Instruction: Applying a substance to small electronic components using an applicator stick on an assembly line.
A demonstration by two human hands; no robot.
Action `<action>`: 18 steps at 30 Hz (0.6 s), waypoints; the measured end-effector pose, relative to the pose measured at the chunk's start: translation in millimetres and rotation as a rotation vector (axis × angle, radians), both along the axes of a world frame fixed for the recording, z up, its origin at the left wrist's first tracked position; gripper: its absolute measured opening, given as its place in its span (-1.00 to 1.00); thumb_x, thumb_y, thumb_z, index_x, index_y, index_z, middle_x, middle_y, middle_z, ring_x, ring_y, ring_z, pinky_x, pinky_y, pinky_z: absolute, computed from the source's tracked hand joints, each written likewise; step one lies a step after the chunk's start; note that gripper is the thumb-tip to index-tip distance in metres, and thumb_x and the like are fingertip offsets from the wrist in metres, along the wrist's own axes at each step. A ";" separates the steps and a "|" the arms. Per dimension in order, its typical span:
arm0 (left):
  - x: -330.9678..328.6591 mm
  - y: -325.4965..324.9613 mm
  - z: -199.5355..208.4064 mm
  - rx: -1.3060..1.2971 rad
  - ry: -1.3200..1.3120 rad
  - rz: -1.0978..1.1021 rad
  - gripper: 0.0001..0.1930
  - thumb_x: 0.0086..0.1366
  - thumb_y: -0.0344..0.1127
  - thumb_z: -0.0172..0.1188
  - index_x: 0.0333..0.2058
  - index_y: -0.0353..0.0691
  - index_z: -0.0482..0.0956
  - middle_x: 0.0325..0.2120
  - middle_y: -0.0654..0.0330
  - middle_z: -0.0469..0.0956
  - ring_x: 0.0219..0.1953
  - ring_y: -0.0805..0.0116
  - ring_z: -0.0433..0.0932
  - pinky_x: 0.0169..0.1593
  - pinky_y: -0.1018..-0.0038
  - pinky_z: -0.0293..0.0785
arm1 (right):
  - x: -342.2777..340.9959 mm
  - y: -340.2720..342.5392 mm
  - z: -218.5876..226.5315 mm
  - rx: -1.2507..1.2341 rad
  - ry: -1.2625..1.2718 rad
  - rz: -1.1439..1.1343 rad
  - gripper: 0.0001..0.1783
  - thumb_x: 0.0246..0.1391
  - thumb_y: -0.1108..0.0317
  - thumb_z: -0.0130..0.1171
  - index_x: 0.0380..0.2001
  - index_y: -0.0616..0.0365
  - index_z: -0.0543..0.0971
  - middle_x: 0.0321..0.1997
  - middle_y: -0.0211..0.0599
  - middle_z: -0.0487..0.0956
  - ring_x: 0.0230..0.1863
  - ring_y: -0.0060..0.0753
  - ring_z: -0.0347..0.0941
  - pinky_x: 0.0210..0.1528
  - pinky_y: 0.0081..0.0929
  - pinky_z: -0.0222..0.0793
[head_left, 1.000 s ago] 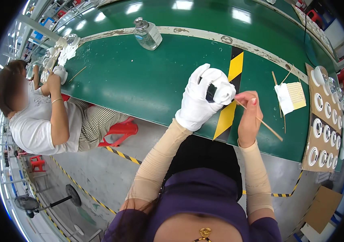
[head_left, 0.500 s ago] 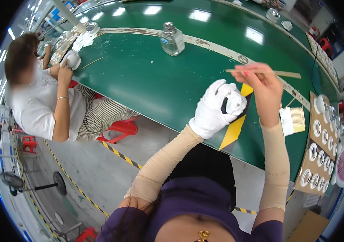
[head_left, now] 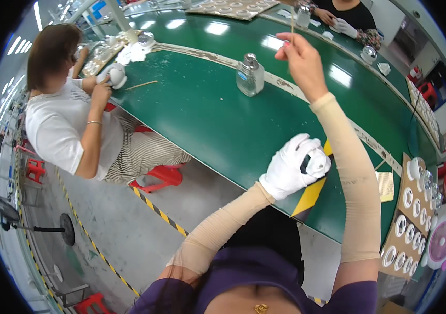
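Note:
My left hand (head_left: pixel 292 168), in a white glove, is closed around a small white rounded part (head_left: pixel 317 163) with a dark opening, just above the near edge of the green table. My bare right hand (head_left: pixel 304 65) is raised over the table's far side, arm stretched out. Its fingers pinch a thin wooden stick (head_left: pixel 292 22) that points upward. A clear glass bottle (head_left: pixel 249 81) with a metal pump top stands on the table, left of my right hand.
A cardboard sheet (head_left: pixel 402 210) with rows of white rings lies at right, beside a yellowish pad (head_left: pixel 385 186) and a pink fan (head_left: pixel 442 238). At left a seated co-worker (head_left: pixel 71 120) handles a white dome (head_left: pixel 117 75). Another person (head_left: pixel 346 21) sits across the table.
My right hand has moved away from the white part, up and toward the far side. The stick has turned from level to upright. My left hand keeps its hold.

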State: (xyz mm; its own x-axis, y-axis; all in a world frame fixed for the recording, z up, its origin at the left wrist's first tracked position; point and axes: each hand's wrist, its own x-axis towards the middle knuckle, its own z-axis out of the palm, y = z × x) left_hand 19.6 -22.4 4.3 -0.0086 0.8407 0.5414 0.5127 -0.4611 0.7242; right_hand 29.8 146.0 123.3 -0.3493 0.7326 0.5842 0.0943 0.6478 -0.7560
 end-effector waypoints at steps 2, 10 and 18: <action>-4.8 -0.2 -1.7 0.056 0.026 0.084 -0.35 0.01 -0.03 0.41 0.06 -0.15 0.45 0.06 -0.09 0.41 -0.01 -0.09 0.52 0.00 0.20 0.53 | 27.8 -34.2 12.4 -0.066 0.036 0.074 -0.72 0.32 0.37 -0.05 -0.06 0.25 0.56 -0.49 -0.52 0.48 -0.47 -0.72 0.31 -0.39 -0.71 0.22; -5.5 2.5 -1.7 0.083 0.040 0.082 -0.36 0.03 -0.01 0.42 0.07 -0.08 0.43 -0.01 -0.01 0.40 -0.06 -0.07 0.52 -0.03 0.19 0.52 | 151.1 -148.4 -40.4 -0.236 0.178 -0.240 -0.61 0.41 0.25 -0.15 -0.29 0.35 0.54 -0.54 -0.43 0.33 -0.57 -0.62 0.19 -0.48 -0.64 0.11; -6.8 2.8 -1.8 -0.059 0.028 -0.004 -0.19 -0.10 -0.07 0.53 0.13 -0.10 0.37 0.07 0.02 0.38 0.08 -0.03 0.45 0.10 0.22 0.44 | 157.3 -186.4 -84.3 -0.248 0.104 -0.240 -0.61 0.40 0.25 -0.09 -0.28 0.43 0.54 -0.45 -0.15 0.56 -0.43 -0.36 0.54 -0.30 -0.45 0.48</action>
State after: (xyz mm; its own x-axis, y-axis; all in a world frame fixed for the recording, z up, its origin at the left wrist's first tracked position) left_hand 12.9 -19.6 2.5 0.0088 0.8712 0.4908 0.5314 -0.4198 0.7358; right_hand 187.1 -40.4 39.0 -0.0981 0.9104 0.4019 0.1363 0.4124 -0.9008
